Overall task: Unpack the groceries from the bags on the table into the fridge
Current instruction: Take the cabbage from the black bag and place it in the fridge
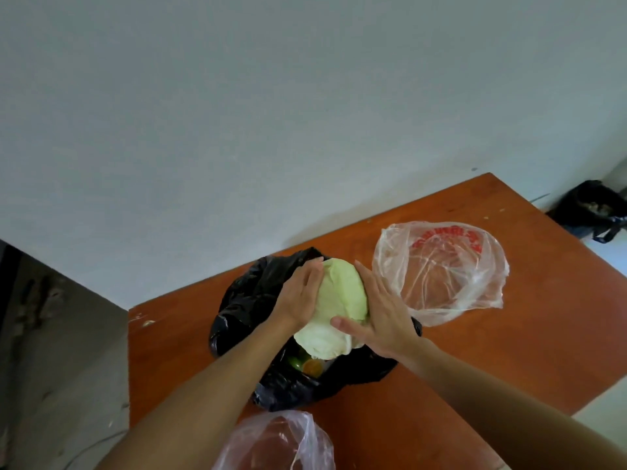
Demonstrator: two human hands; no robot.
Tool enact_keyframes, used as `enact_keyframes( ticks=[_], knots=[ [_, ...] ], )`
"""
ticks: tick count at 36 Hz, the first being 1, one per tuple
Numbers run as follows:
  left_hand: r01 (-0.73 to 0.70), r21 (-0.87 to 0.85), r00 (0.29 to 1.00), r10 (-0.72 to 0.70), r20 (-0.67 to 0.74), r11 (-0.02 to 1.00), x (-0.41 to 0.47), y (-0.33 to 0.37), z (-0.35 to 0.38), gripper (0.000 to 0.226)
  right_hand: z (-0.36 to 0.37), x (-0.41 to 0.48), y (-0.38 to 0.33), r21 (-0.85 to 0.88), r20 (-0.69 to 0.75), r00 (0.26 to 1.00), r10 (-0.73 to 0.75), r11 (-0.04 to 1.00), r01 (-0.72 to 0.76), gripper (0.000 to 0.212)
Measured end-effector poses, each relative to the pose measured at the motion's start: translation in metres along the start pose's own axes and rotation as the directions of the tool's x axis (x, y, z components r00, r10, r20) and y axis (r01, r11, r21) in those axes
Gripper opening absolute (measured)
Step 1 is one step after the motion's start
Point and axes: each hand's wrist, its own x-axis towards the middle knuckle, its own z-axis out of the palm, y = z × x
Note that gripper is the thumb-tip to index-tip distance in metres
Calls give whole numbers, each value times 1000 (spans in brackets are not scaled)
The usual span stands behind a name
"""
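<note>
The crumpled black plastic bag [244,300] sits on the orange-brown wooden table [509,351]. Above its open mouth is the pale green round cabbage [339,300], with the left hand [298,296] flat on its left side and the right hand [380,317] on its right. A small green item [294,362] and an orange one [312,367] lie inside the bag, under the cabbage's near end. A clear plastic bag with red print [441,276] lies just to the right, and a second clear plastic bag [281,442] at the near edge. A dark floor bag [590,208] sits far right, off the table.

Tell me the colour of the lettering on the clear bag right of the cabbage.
Red lettering on the clear bag, seen in the head view.
</note>
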Motion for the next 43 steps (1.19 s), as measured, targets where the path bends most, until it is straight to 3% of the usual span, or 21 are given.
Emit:
enact_keyframes(
  ticks=[3, 4, 6, 8, 11, 14, 18, 26, 29, 34, 43],
  knots=[
    [-146, 190, 989, 146, 13, 971, -6, -5, 10, 69, 0, -14, 13, -152, -55, 994, -98, 984, 88, 108],
    [-173, 210, 984, 176, 6, 962, -7, -9, 15, 70, 2, -20, 17, -100, -56, 994, -89, 991, 84, 105],
    [-157, 146, 987, 162, -17, 977, -13, -11, 23, 68, 6, -28, 18, 180, -54, 998, 8, 984, 1, 91],
    [-118, 37, 992, 119, -29, 992, -18, -7, 28, 66, 11, -30, 13, 454, -44, 989, 138, 885, -103, 77],
    [-99, 24, 995, 100, -25, 995, -23, -1, 33, 65, 13, -32, 12, 592, -34, 966, 256, 784, -187, 68],
    [-106, 55, 992, 109, -56, 993, -26, 6, 42, 68, 16, -35, 17, 634, -43, 955, 295, 747, -202, 65],
    [-105, 63, 984, 113, -136, 992, -29, 17, 52, 69, 13, -32, 20, 618, -124, 952, 281, 773, -148, 65],
    [-277, 47, 923, 279, -263, 960, -63, 50, 64, 59, -36, -45, 13, 525, -283, 958, 54, 844, 108, 63],
    [-353, 87, 888, 363, -283, 931, -77, 75, 66, 57, -59, -55, 4, 488, -361, 933, 9, 854, 180, 65],
    [-468, 99, 835, 476, -276, 878, -106, 107, 64, 55, -90, -84, -24, 487, -471, 880, 59, 849, 204, 59],
    [-646, 115, 713, 651, -259, 754, -173, 171, 80, 55, -164, -149, -49, 304, -621, 783, -22, 914, 267, 63]
  ],
)
